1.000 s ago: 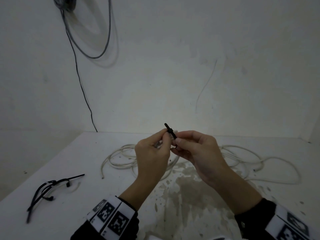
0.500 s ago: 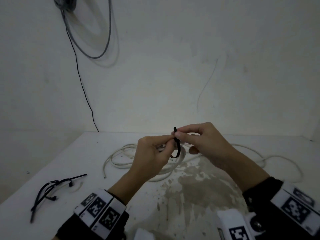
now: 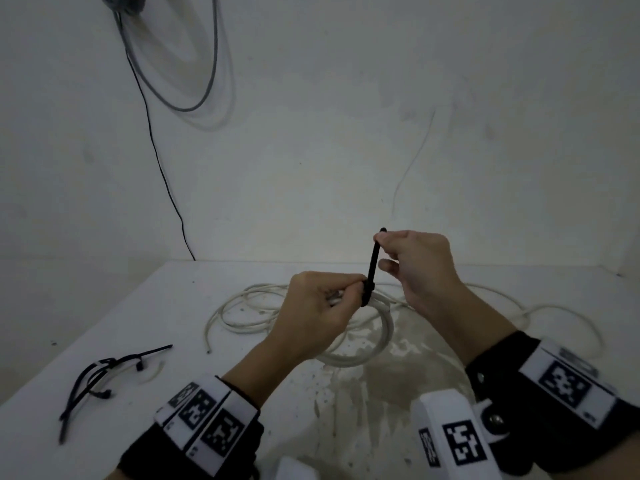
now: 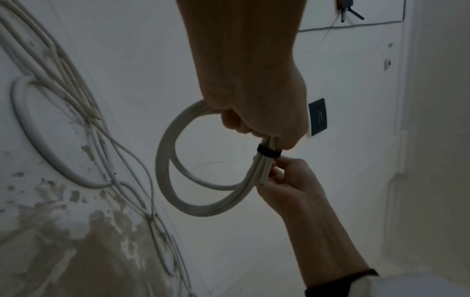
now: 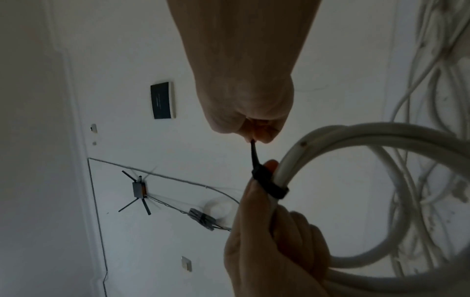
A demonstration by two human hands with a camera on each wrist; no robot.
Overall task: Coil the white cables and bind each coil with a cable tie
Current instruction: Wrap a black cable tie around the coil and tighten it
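The left hand (image 3: pixel 311 308) is closed round a small white coil (image 4: pixel 175 170), its fingers clamping the turns together right beside the black cable tie (image 3: pixel 372 268), probably so the loops cannot spring apart while the band closes. The coil hangs from that grip above the tabletop (image 3: pixel 145 317), clear of the loose white cables (image 3: pixel 242 306) lying behind it. The right hand (image 3: pixel 415 261) pinches the tie's free tail between thumb and fingertips and holds it up and away from the coil, which looks like a pull to cinch the band snug. In the wrist views the band already rings the bundle. Spare black ties (image 3: pixel 100 379) lie well apart on the left of the tabletop, ready for later coils
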